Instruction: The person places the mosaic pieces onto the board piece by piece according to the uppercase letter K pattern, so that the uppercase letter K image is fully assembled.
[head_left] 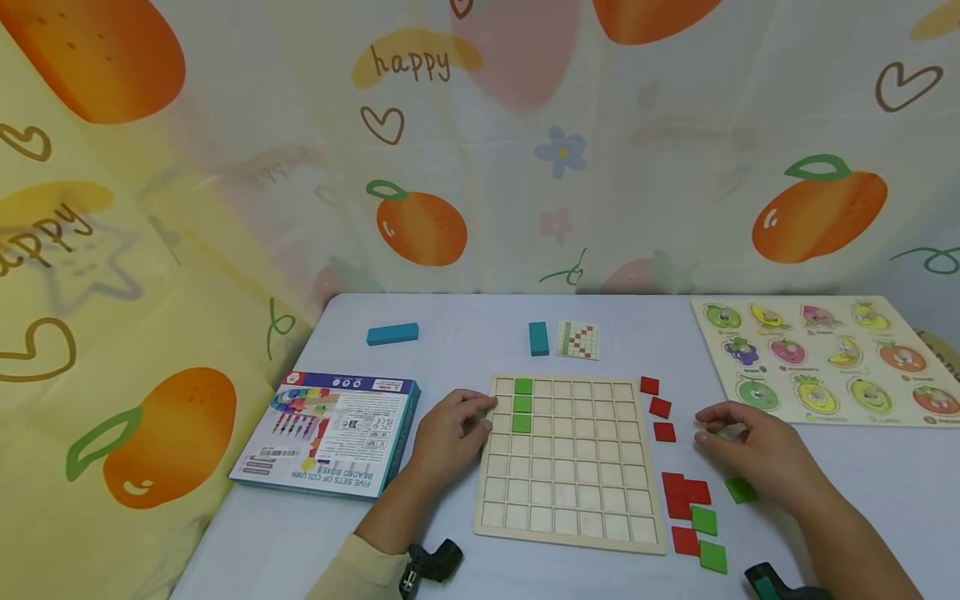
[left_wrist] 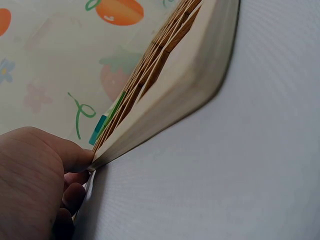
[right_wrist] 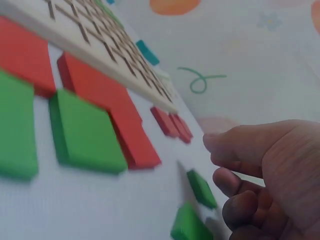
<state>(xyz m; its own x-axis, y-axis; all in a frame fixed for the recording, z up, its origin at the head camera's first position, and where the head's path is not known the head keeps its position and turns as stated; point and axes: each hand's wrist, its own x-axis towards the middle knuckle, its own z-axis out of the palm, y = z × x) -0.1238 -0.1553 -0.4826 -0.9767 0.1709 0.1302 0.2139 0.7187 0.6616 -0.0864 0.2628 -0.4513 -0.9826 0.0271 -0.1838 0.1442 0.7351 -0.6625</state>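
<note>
A wooden grid board (head_left: 570, 483) lies in the middle of the table, with green square tiles (head_left: 522, 405) in one column near its top left. My left hand (head_left: 450, 433) touches the board's left edge with thumb and forefinger; in the left wrist view the thumb (left_wrist: 75, 155) meets the frame. To the right of the board hovers my right hand (head_left: 757, 446), thumb and forefinger a little apart, nothing visible between them. Beneath it a green tile (right_wrist: 201, 187) is partly hidden. Red tiles (head_left: 675, 492) and further green tiles (head_left: 712, 556) lie along the board's right side.
Left of the board is a boxed set (head_left: 322, 433). Two blue blocks (head_left: 538, 338) and a small pattern card (head_left: 577, 340) sit behind it. A fruit picture board (head_left: 832, 358) occupies the back right corner, and a printed curtain (head_left: 487, 167) hangs behind the table.
</note>
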